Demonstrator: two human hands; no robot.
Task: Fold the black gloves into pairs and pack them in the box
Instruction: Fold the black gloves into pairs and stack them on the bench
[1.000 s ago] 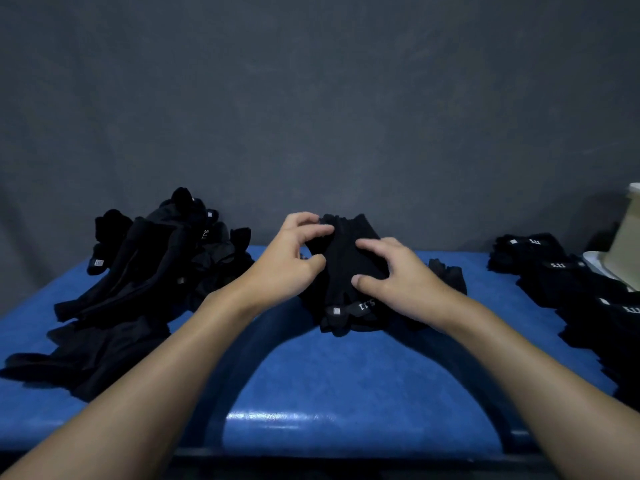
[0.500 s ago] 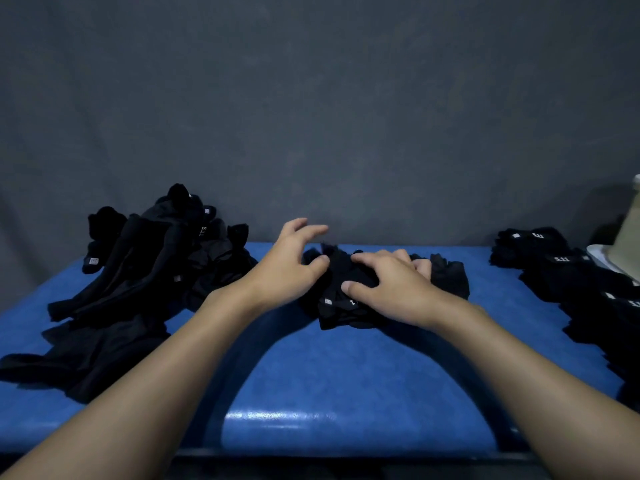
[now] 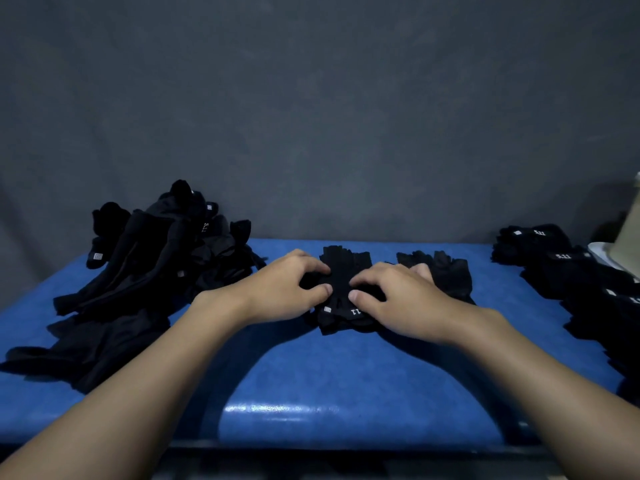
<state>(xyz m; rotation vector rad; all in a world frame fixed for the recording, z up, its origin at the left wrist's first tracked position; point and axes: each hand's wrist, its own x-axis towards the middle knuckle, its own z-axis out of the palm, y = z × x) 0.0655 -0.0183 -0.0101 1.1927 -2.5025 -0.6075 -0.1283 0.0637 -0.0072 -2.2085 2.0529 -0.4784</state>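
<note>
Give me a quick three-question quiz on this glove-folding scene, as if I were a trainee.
1. True or false: the left hand and right hand both grip the same black glove.
2. On which side of the table does the untidy heap of gloves lie? A) left B) right C) middle
3. Fill in: the tabletop's colour is ___.
Key: 1 true; 2 A; 3 blue.

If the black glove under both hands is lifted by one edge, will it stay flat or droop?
Probably droops: the black glove looks like soft fabric, bunched between left hand and right hand. Likely light; the glove pile lies limp.
</note>
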